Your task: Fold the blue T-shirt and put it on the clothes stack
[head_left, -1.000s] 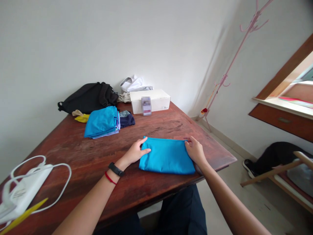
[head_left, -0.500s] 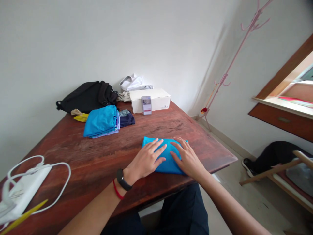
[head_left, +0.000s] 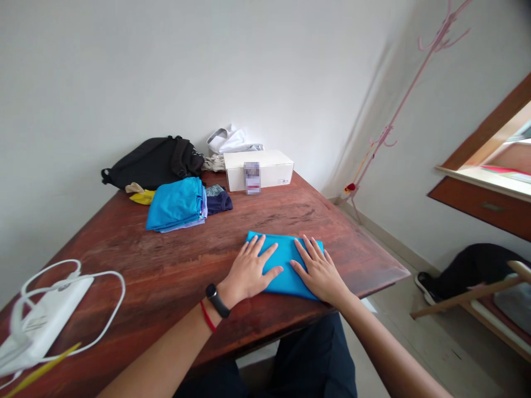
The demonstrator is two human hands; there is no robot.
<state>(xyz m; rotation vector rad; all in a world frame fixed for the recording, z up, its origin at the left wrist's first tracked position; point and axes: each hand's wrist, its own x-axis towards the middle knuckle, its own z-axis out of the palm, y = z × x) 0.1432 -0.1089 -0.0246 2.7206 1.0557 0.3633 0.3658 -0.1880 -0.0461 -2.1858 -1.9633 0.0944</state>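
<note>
A folded blue cloth lies flat near the front edge of the dark red wooden table. My left hand rests on its left part, fingers spread, a black band and a red string at the wrist. On the right part lies my right hand, palm down with the fingers apart. Neither hand grips anything. Farther back on the left is a stack of folded blue and lilac cloth, beside a dark navy cloth and a yellow one.
A white box, a black backpack and a white bag stand at the back. A white power strip with cables lies front left. Beyond the table's right side are a pink coat rack and a wooden chair.
The view has shifted slightly, so things appear a little farther right. My hands have settled flatter on the blue cloth, with the right hand's fingers more spread.
</note>
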